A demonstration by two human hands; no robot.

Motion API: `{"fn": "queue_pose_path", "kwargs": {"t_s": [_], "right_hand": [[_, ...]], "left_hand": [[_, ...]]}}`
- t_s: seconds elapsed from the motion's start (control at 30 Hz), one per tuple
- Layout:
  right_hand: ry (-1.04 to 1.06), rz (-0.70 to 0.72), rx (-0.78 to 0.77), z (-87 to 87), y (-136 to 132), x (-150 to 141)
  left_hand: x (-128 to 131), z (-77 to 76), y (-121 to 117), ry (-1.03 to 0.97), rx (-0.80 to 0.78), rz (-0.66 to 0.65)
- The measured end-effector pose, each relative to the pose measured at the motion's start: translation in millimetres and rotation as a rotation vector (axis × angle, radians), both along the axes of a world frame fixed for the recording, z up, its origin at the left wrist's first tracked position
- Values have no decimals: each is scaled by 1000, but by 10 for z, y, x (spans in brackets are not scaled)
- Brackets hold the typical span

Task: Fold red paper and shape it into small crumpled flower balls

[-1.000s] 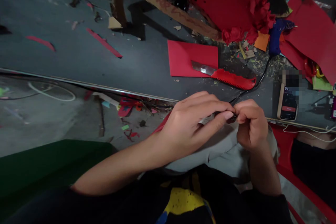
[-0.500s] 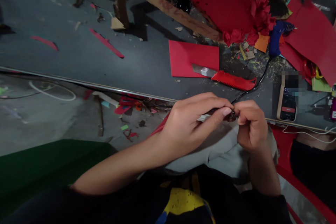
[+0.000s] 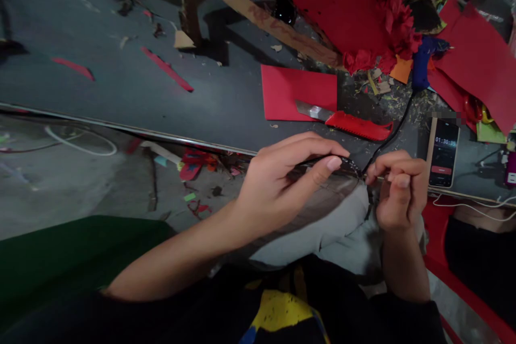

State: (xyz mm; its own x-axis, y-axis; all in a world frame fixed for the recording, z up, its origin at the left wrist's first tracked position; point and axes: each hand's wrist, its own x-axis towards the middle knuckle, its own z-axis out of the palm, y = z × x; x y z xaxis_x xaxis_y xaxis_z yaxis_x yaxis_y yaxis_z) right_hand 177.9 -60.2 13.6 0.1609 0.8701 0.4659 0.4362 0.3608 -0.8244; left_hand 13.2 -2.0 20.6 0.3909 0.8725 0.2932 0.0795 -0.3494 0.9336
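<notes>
My left hand (image 3: 288,172) pinches a black cord (image 3: 351,163) between thumb and fingers, just off the table's front edge. A bend of the cord pokes out past the fingertips, and some of it is hidden under the hand. My right hand (image 3: 399,188) is closed with curled fingers, right beside the cord; whatever it grips is too small or hidden to make out. From there the cord runs up to a blue glue gun (image 3: 421,67). A red-handled utility knife (image 3: 358,124) lies beyond my hands, its blade over a red paper rectangle (image 3: 282,91).
A phone (image 3: 443,153) with a timer lies at the right table edge. Behind stands a large red paper-covered piece (image 3: 334,5) with a cardboard edge. Red paper strips (image 3: 167,69) and scraps litter the grey table (image 3: 121,80). A red chair (image 3: 435,231) is at right.
My hands have drawn apart: the right moved right, the left slightly left. More of the black cord shows between them.
</notes>
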Motion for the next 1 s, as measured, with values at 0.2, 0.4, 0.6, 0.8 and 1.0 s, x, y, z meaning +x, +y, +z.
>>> {"fn": "queue_pose_path", "kwargs": {"t_s": [0.2,0.4,0.6,0.8,1.0], "right_hand": [[-299,265,117,94,3,-14],[-700,324,124,-82,22,-318],[-483,191,253,18,4,-309],[-550,-245,259,94,-15,-141],[-580,-85,152,105,38,-139]], "left_hand": [[-94,-56,77,-3,99,53],[-182,-51,143,44,200,74],[-203,-43,133,102,333,44],[-201,-39,79,143,396,11],[-199,-8,66,203,388,-70]]}}
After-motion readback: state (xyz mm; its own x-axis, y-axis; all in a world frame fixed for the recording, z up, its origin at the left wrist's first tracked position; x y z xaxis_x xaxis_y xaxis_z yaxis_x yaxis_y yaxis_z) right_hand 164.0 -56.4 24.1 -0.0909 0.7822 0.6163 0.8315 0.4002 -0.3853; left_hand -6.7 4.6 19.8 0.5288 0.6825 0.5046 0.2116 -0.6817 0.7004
